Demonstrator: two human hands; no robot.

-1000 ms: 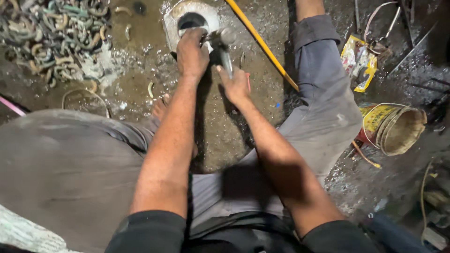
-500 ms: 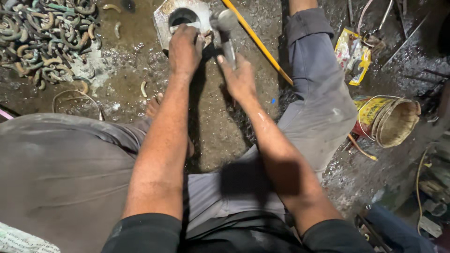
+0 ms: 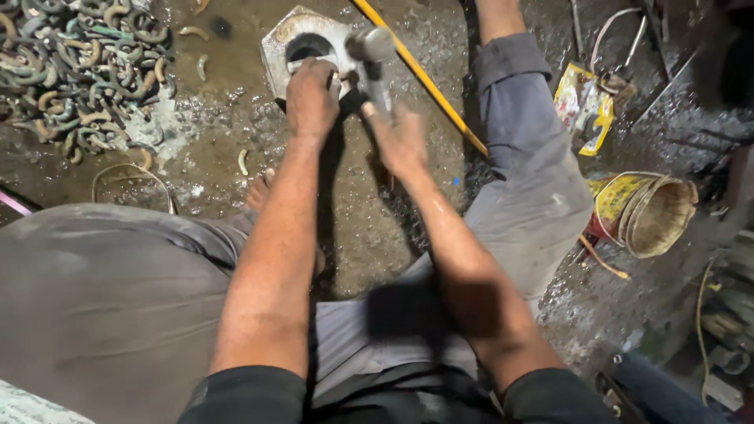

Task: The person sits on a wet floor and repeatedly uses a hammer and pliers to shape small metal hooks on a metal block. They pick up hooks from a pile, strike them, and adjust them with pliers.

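both arms outstretched, hands (image 3: 312, 98) clenched

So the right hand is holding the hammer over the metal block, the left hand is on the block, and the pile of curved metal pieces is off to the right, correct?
Not quite. In the head view the pile of curved metal pieces lies to the left, not the right. The rest holds: the right hand grips the hammer over the metal block, where the left hand rests.

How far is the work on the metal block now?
Done, seemingly: a big pile of curved metal pieces lies at the far left. In hand: the left hand rests on the metal block, the right hand grips a hammer. Left: a few loose curved pieces beside the block.
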